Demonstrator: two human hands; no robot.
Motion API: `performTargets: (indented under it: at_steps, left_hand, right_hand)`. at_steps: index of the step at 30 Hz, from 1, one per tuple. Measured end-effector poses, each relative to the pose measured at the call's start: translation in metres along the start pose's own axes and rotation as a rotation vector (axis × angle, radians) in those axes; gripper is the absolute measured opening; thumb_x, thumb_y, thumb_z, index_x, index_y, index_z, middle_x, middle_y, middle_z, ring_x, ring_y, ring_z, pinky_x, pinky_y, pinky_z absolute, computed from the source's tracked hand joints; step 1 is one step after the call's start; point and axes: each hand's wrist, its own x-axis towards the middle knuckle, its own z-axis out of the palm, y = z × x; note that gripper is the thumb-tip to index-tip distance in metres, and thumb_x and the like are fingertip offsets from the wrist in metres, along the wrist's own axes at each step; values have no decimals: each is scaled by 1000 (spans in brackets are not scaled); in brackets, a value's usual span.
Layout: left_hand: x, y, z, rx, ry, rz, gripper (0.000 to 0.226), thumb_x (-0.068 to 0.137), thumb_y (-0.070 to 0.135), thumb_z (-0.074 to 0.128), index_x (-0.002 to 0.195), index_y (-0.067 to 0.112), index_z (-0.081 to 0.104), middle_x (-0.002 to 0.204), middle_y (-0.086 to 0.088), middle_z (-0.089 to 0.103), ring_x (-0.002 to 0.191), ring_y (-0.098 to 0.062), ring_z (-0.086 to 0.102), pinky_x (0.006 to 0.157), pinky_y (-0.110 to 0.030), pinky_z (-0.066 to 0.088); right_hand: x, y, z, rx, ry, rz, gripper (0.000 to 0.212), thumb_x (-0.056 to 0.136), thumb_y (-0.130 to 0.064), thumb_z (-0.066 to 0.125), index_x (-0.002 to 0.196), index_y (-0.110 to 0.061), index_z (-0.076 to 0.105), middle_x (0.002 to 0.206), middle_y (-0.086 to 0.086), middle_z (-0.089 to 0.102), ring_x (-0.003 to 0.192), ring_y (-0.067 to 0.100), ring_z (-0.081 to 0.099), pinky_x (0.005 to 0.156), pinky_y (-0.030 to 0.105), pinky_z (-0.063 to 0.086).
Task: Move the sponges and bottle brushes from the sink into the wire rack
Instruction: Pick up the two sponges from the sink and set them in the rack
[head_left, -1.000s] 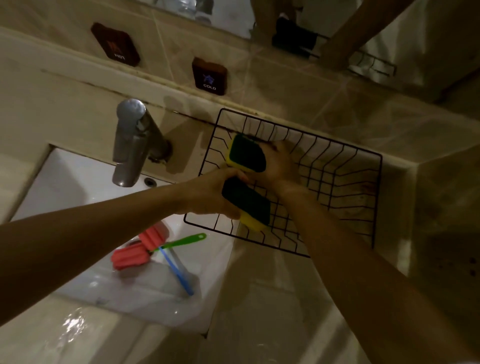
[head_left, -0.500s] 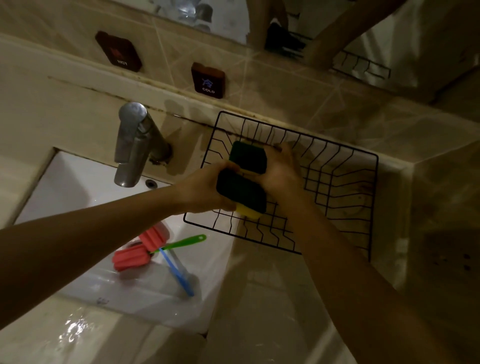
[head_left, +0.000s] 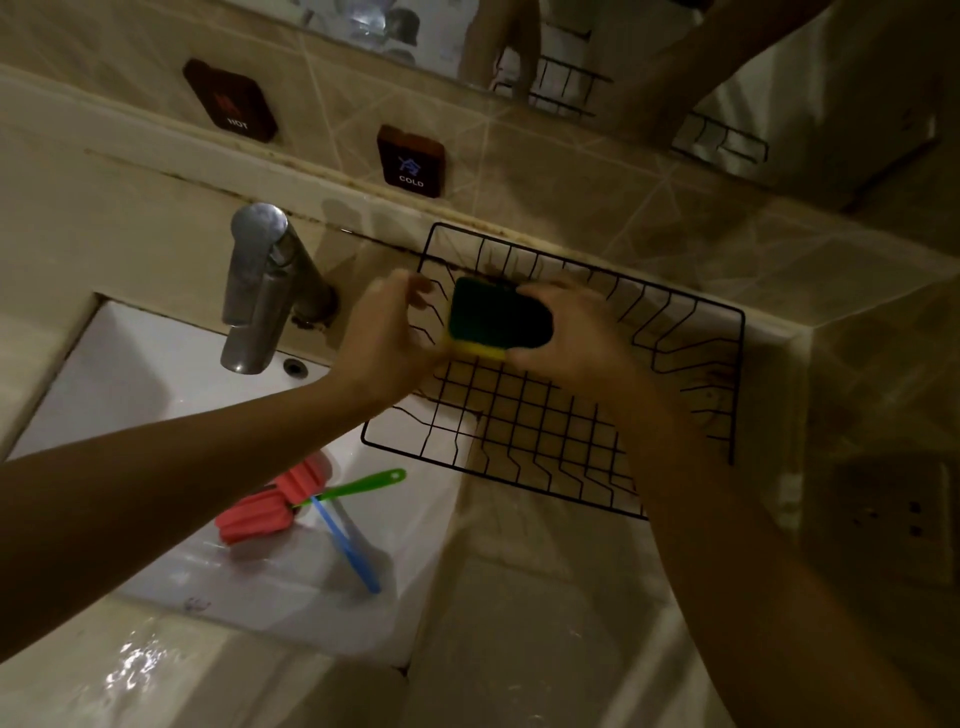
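Note:
A green-topped yellow sponge (head_left: 496, 322) is over the back left part of the black wire rack (head_left: 737, 384). My right hand (head_left: 576, 338) grips its right end. My left hand (head_left: 389, 338) holds its left end, thumb raised. I cannot tell whether a second sponge lies hidden beneath it. In the white sink (head_left: 156, 379) lie two bottle brushes with red foam heads: one with a green handle (head_left: 363, 483), one with a blue handle (head_left: 348, 545).
A steel faucet (head_left: 260, 291) stands over the sink, just left of my left hand. The rack sits on the beige counter against the tiled wall, its near left corner overhanging the sink. HOT and COLD plates (head_left: 410, 161) and a mirror are on the wall. A socket (head_left: 893, 525) is at right.
The two sponges, held apart one in each hand, were brought together. Both hands moved toward the rack's back left, and only one green top shows now.

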Motion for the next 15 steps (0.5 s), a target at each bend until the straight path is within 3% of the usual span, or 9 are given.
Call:
performTargets:
  at_steps: [3, 6, 10, 15]
  left_hand:
    - [8, -14, -3, 149, 122, -89, 62, 68, 28, 80, 120, 15, 49, 120, -10, 51, 92, -11, 47, 68, -13, 33]
    - [8, -24, -3, 163, 70, -166, 55, 72, 25, 79, 120, 14, 52, 115, -10, 57, 89, -11, 50, 67, -16, 35]
    - [7, -25, -5, 92, 38, -176, 45, 78, 20, 74, 118, 12, 55, 106, -7, 64, 88, -14, 58, 71, -24, 45]
    - [7, -27, -6, 31, -1, -216, 37, 82, 17, 70, 118, 12, 58, 102, -5, 66, 88, -17, 63, 69, -21, 47]
  right_hand:
    - [11, 4, -1, -30, 111, 67, 58, 69, -19, 81, 123, -17, 61, 125, 8, 55, 112, 24, 53, 87, 27, 42]
    - [22, 6, 8, -54, 104, 113, 58, 73, -19, 79, 126, -15, 56, 136, 9, 46, 122, 26, 45, 96, 31, 41]
    - [35, 9, 24, -60, 60, 142, 52, 74, -19, 78, 121, -13, 58, 130, 9, 46, 117, 26, 46, 85, 26, 36]
    - [42, 10, 37, -130, 11, 193, 48, 75, -22, 78, 117, -11, 58, 137, 12, 43, 120, 31, 48, 90, 35, 46]
